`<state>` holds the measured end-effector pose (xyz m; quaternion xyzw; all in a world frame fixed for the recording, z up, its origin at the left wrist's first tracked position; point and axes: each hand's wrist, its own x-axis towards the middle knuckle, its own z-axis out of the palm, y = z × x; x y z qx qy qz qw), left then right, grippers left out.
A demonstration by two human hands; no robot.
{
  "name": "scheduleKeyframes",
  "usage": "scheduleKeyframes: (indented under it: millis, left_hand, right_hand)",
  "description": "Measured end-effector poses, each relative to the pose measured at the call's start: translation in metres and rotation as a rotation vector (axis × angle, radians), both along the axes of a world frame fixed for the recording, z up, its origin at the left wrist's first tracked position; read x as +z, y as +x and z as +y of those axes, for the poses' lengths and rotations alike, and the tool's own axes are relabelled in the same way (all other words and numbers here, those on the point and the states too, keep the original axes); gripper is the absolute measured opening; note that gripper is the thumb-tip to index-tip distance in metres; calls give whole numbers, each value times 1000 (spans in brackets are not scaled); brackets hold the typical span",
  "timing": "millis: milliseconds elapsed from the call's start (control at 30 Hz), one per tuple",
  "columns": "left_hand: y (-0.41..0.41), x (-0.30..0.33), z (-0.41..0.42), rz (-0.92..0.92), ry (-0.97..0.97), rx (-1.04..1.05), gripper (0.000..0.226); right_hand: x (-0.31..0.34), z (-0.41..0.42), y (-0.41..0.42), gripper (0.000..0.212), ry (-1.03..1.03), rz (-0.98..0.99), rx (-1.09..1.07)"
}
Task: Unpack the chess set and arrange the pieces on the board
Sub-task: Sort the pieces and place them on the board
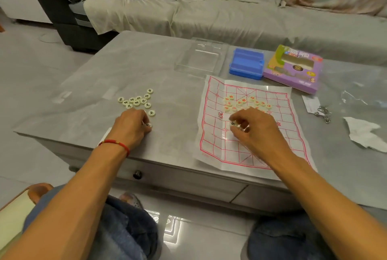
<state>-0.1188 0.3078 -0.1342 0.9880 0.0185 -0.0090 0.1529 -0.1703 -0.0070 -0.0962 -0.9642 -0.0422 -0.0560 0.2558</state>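
Head view: a grey marbled surface (146,60) stands before a draped sofa (230,8). The paper board (213,148) overhangs the near edge, red pieces (240,102) clustered on it; black pieces (136,100), characters too small to read, lie left on bare surface. Left hand (130,128) and right hand (254,128) each pinch a piece. Blue tray (247,67), purple box (293,71) behind.

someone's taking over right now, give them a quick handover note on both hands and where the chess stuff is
Left hand: on the table, closed on a black piece beside the black pieces.
Right hand: over the board, pinching a black piece.
Red pieces: bunched on the board's far half, not on their points.
Blue tray, clear lid and box lie behind the board.
Done: unpacked, board spread, colours sorted.
Left: place every piece.
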Motion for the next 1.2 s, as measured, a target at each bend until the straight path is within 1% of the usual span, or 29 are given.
scheduleKeyframes:
  millis: [133, 167, 233, 267, 300, 367, 467, 567, 633, 767, 867, 967, 1033, 1100, 1167, 1200]
  left_hand:
    - [-6, 3, -12, 12, 57, 1, 15]
    - [-9, 8, -19, -23, 44, 3, 17]
    - [-19, 25, -40, -181, -33, -39, 16]
    - [-26, 36, -59, -253, -96, -96, 16]
    - [-33, 45, -81, -285, -148, -173, 16]
    - [-44, 51, -132, -220, -179, -308, 19]
    - [-42, 30, -194, -77, -127, -435, 22]
    - [-33, 10, -218, -38, -47, -490, 25]
    - [-30, 7, -222, -6, -37, -487, 28]
    - [-35, 15, -202, -40, -173, -435, 37]
    - [-40, 28, -163, -129, -258, -358, 31]
    - [-30, 37, -102, -244, -225, -241, 22]
    - [-17, 32, -57, -304, -183, -122, 21]
    - [-7, 21, -19, -273, -117, -6, 22]
    - [-2, 6, 5, -218, -75, 43, 26]
    - [-2, 0, 11, -198, -92, 54, 28]
  right_hand:
    - [-13, -50, -13, 27, -78, 129, -113]
    - [-16, -55, -13, 26, -80, 150, -112]
    - [-21, -59, -13, 24, -118, 191, -90]
    - [-23, -60, -12, 25, -144, 200, -78]
    - [-24, -61, -11, 26, -150, 200, -69]
    - [-24, -63, -12, 30, -122, 191, -65]
    - [-19, -68, -13, 31, -64, 148, -101]
    - [-17, -70, -18, 27, -18, 93, -118]
    - [-19, -67, -21, 25, -3, 65, -104]
    - [-18, -50, -25, 22, 10, 26, -46]
    - [-13, -28, -26, 20, 37, 4, 25]
    - [-3, 8, -20, 22, 46, -27, 154]
    - [3, 39, -9, 24, 44, -37, 233]
    - [6, 76, 8, 26, 52, -38, 300]
    - [3, 115, 32, 26, 41, -47, 352]
    - [-2, 133, 45, 27, 18, -41, 365]
